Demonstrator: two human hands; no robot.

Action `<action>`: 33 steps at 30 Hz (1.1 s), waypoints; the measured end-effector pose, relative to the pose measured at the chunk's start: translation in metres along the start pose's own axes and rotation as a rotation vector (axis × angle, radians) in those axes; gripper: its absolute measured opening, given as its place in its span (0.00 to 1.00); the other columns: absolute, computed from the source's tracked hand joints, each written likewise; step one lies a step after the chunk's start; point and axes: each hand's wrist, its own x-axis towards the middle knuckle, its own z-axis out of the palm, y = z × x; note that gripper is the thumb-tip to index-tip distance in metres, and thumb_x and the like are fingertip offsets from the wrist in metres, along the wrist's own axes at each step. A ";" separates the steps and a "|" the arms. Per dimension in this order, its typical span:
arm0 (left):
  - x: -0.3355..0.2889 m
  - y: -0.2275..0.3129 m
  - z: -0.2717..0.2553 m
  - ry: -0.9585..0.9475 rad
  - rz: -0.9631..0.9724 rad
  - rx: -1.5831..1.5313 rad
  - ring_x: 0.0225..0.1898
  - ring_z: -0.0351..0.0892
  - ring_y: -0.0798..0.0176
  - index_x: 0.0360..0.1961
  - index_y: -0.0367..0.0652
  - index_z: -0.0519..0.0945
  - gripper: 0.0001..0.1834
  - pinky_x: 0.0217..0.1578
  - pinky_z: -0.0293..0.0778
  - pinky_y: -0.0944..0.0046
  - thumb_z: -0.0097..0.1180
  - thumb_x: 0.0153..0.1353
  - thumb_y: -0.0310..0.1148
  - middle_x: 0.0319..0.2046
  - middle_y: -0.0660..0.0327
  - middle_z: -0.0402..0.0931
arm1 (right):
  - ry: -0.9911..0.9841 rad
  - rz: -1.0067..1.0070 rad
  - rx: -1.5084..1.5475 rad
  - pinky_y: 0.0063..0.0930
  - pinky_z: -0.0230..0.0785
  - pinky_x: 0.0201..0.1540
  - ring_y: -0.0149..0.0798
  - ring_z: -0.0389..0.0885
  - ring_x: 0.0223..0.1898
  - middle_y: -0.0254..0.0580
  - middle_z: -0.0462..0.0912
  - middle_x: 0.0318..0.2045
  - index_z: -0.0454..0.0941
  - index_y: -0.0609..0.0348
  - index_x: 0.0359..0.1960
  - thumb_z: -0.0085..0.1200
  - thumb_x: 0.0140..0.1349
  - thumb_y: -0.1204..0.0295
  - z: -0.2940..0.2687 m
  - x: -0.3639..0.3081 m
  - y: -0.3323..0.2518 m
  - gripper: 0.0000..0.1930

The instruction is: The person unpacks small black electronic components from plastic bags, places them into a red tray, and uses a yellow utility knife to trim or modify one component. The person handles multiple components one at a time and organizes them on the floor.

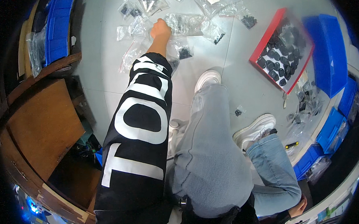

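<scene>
My left arm, in a black sleeve with large white lettering, stretches forward over the floor. At its end my left hand (pixel 161 29) is closed, fingers curled down at the near-left edge of a clear plastic bag (pixel 184 25). Its fingertips are hidden. Around it lie more clear bags: one with small black parts (pixel 184 52) to the near right, another (pixel 139 28) to the left, and a bag with dark pieces (pixel 147 2) farther off. Low at the right, beside my bent knee, my right hand (pixel 298 207) is partly visible; its fingers do not show well enough to read.
To the right stands a red-rimmed box (pixel 253 59) holding many black parts, next to a blue bin (pixel 327 53). Smaller blue bins (pixel 307 161), loose bags (pixel 306 107) and a yellow-and-black tool (pixel 291 145) line the right side. A wooden cabinet (pixel 45 124) and blue bin (pixel 60 31) stand left.
</scene>
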 end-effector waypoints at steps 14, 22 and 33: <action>-0.072 0.006 -0.153 -0.218 0.396 -0.765 0.15 0.63 0.70 0.26 0.40 0.74 0.08 0.17 0.61 0.70 0.52 0.56 0.33 0.17 0.65 0.68 | 0.048 -0.407 -0.116 0.29 0.66 0.50 0.40 0.74 0.43 0.51 0.75 0.43 0.72 0.72 0.44 0.38 0.66 0.69 0.048 -0.007 -0.079 0.16; -0.268 0.123 -0.238 -0.630 0.712 -0.603 0.13 0.58 0.79 0.25 0.42 0.79 0.04 0.13 0.51 0.78 0.60 0.49 0.30 0.15 0.70 0.68 | -0.854 -0.287 1.024 0.29 0.67 0.46 0.35 0.73 0.46 0.47 0.73 0.47 0.67 0.63 0.51 0.42 0.62 0.69 0.227 -0.064 -0.278 0.17; -0.443 0.099 -0.133 -1.003 0.581 -0.623 0.17 0.65 0.77 0.24 0.38 0.75 0.05 0.17 0.61 0.76 0.59 0.50 0.27 0.17 0.66 0.71 | -0.947 0.272 1.037 0.20 0.69 0.35 0.29 0.77 0.32 0.40 0.79 0.31 0.75 0.67 0.39 0.50 0.60 0.66 0.177 -0.129 -0.187 0.14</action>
